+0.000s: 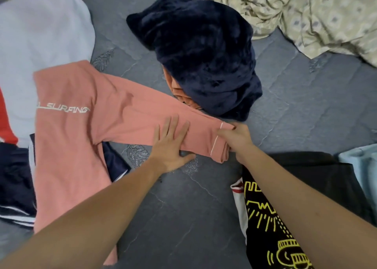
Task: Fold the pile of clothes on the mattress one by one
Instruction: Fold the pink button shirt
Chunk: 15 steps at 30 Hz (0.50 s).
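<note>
Fingers of the left hand [171,144] are spread and pressed flat on the sleeve [163,123] of the salmon pink top [67,130], thumb out toward the near edge; fingers of the right hand [234,139] are curled round the cuff [221,144], pinching it where the white trim line runs. Top is laid on the grey mattress [183,207], body at left with lettering up, sleeve stretched out to the right, its far edge just beside the dark navy fleece [204,54] heaped on an orange garment [179,93]. Step judged to be the folding-in of the sleeve across the body. Risks noted: if the cuff is carried over while the flat palm is eased off early, the crease may be dragged and the sleeve left skewed; if the cuff is pulled right instead of lifted, the body may be slid across the navy striped garment [16,187] lying under its left side and wrinkled. A swept cuff might also catch the fleece and disturb the unfolded heap. Black printed shirt [271,228] near right is well apart from the fold path.
</note>
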{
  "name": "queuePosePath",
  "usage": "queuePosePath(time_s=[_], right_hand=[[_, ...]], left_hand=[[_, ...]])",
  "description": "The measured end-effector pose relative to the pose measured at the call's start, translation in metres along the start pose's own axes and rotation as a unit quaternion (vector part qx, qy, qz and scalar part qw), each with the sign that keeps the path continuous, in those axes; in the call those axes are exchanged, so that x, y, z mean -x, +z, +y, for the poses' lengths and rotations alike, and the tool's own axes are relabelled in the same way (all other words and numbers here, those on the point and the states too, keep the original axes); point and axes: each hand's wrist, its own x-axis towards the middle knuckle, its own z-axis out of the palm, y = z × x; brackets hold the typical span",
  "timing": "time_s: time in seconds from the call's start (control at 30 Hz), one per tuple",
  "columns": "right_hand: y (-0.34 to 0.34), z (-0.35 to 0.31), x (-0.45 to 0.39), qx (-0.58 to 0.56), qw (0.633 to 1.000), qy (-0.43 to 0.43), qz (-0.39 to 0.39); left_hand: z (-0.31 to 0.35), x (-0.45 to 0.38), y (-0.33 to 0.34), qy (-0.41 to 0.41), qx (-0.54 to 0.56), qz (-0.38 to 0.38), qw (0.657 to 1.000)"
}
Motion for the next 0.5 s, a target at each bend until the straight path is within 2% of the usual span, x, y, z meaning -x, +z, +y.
queuePosePath(time_s=[0.13,0.23,0.3,0.33,0.4,0.47,0.5], right_hand=[[0.029,-0.022,0.02,-0.058,0.998,0.001,-0.035],[0.063,-0.048,0.036,-0.076,0.996,-0.009,-0.047],[0.083,-0.064,0.046,-0.097,0.994,0.004,-0.055],[0.091,-0.073,0.052,-0.122,0.989,0.025,-0.085],[0.106,-0.086,0.063,-0.152,0.97,0.053,-0.181],[0.114,-0.091,0.067,-0.141,0.961,0.029,-0.236],[0.122,-0.093,0.067,-0.132,0.967,0.001,-0.22]], left_hand=[[0.0,0.015,-0.023,0.014,0.187,0.004,0.982],[0.004,0.031,-0.039,-0.003,0.353,-0.009,0.936],[0.001,0.034,-0.044,-0.041,0.435,0.026,0.899],[-0.004,0.031,-0.046,-0.078,0.476,0.051,0.875],[-0.023,0.024,-0.057,-0.143,0.524,0.098,0.834],[-0.043,0.017,-0.068,-0.186,0.504,0.123,0.835],[-0.056,0.016,-0.076,-0.204,0.481,0.129,0.843]])
